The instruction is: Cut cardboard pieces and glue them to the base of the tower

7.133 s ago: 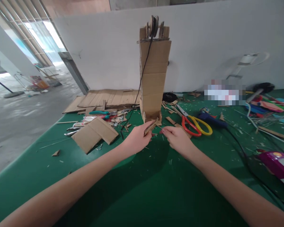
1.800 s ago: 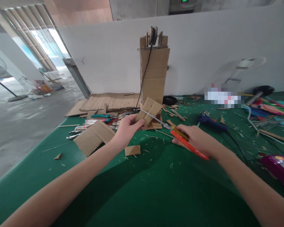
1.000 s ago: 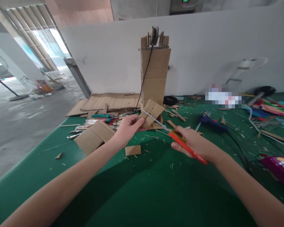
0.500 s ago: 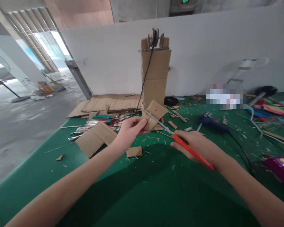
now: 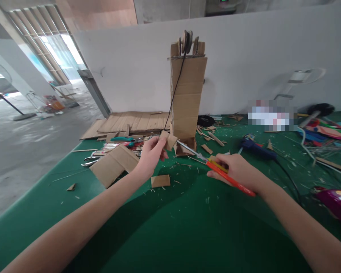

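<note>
My left hand (image 5: 151, 154) pinches a small piece of cardboard (image 5: 169, 140) between thumb and fingers, above the table. My right hand (image 5: 232, 168) is wrapped round the red and yellow handles of a pair of scissors (image 5: 227, 177). The blades point left, their tips close to the right edge of the cardboard piece; whether they touch it I cannot tell. Behind my hands stands a tall cardboard tower (image 5: 187, 94) with wheel-like discs (image 5: 186, 41) on top and a black cord (image 5: 176, 87) hanging down its front.
A cardboard rectangle (image 5: 160, 181) and a larger folded cardboard sheet (image 5: 113, 167) lie on the green table (image 5: 170, 235). Teal-handled pliers (image 5: 122, 139) are at the left. On the right are a dark blue glue gun (image 5: 257, 148), its cord, and a purple object (image 5: 335, 204). Scraps litter the surface.
The cardboard in my left hand has turned and moved left, away from between the scissor blades, and less of it shows. The yellow handle of the scissors has come into sight.
</note>
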A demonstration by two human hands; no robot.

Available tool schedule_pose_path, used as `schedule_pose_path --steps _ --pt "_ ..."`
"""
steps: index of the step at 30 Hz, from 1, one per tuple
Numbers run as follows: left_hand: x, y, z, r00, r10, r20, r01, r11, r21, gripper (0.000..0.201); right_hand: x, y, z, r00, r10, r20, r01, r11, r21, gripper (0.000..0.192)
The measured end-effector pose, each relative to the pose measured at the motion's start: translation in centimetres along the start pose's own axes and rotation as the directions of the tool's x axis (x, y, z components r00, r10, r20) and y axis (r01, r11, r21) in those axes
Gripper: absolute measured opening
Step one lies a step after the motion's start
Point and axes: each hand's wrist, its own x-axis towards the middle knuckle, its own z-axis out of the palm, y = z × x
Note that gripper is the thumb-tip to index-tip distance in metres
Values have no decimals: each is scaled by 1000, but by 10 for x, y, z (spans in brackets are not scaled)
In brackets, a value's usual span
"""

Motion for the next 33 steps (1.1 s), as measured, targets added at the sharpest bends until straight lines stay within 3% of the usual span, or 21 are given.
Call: schedule_pose_path --steps 4,6,8,12,17,20,24,28,29,31,33 --pt "4 -1 -2 998 28 -48 -31 997 -74 27 -1 8 -10 992 43 -122 -41 999 16 39" --pt "2 0 -2 999 44 31 -45 998 42 20 -1 16 -18 979 91 -180 -109 990 -92 40" --pt "0 -1 -2 983 42 181 -85 968 236 18 -2 27 -26 967 145 -209 -192 955 -225 41" --pt "-3 -4 0 905 20 426 -279 783 556 29 -5 50 -40 941 237 -241 -309 892 -331 41" --pt "-1 1 8 852 -74 518 -391 569 724 30 -4 64 -40 871 357 -336 -454 847 -277 46" --pt "0 7 13 825 -121 552 -481 363 798 31 1 71 -30 880 382 -282 -454 851 -264 41" --pt "5 8 19 780 -72 622 -598 210 774 29 6 73 -18 924 316 -217 -371 880 -296 34" --pt "8 10 26 691 -18 722 -722 19 692 23 7 46 -10 886 109 -451 -318 850 -421 38" --pt "6 11 26 657 -22 754 -754 -3 657 22 8 36 -5 904 -2 -427 -208 871 -445 39" --pt "-1 12 23 577 -43 816 -816 25 578 20 11 17 8 937 -174 -302 1 868 -496 33" --pt "-9 14 16 520 -79 850 -843 110 526 16 15 4 22 948 -239 -211 79 818 -570 24"
